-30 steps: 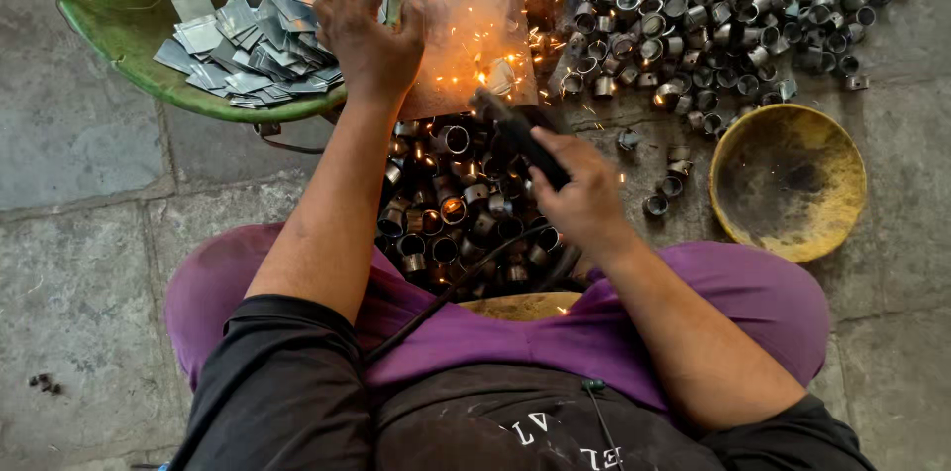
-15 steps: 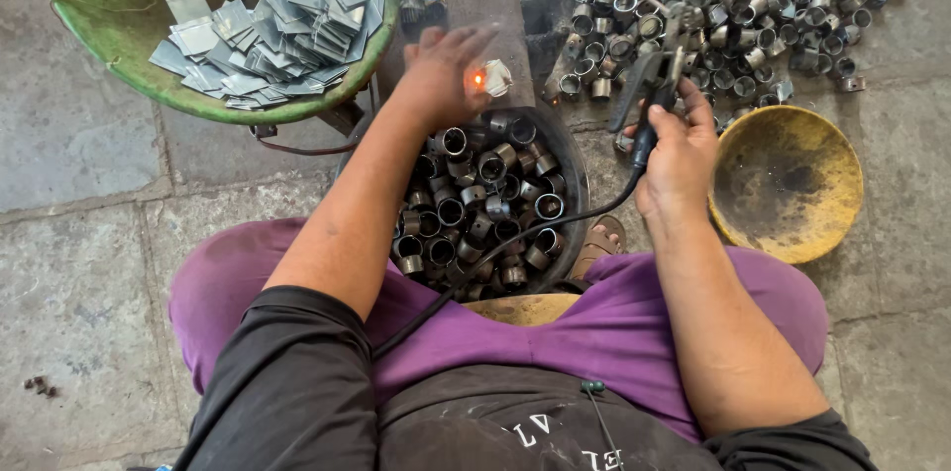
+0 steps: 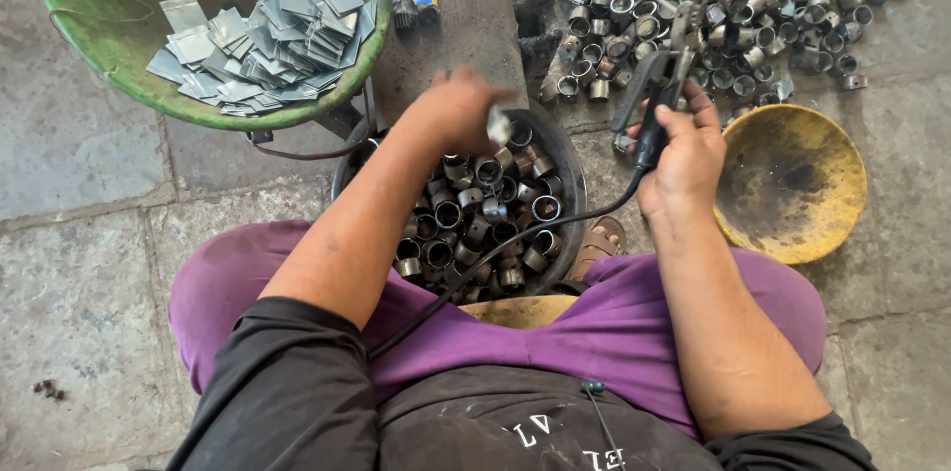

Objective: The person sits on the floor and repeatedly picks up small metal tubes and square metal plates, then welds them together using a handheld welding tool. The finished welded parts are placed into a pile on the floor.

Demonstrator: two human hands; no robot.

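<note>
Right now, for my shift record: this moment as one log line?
left hand: holds metal ring | right hand: grips welding holder | bowl of rings between knees

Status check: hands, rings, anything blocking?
Left hand blurred over the bowl of rings, pinching a small pale piece. Right hand grips the black torch, cable trailing across lap. Nothing in the way.

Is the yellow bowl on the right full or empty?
Empty: the yellow bowl shows only its bare, stained inside, beside the right hand. The metal rings lie on the floor beyond it.
</note>
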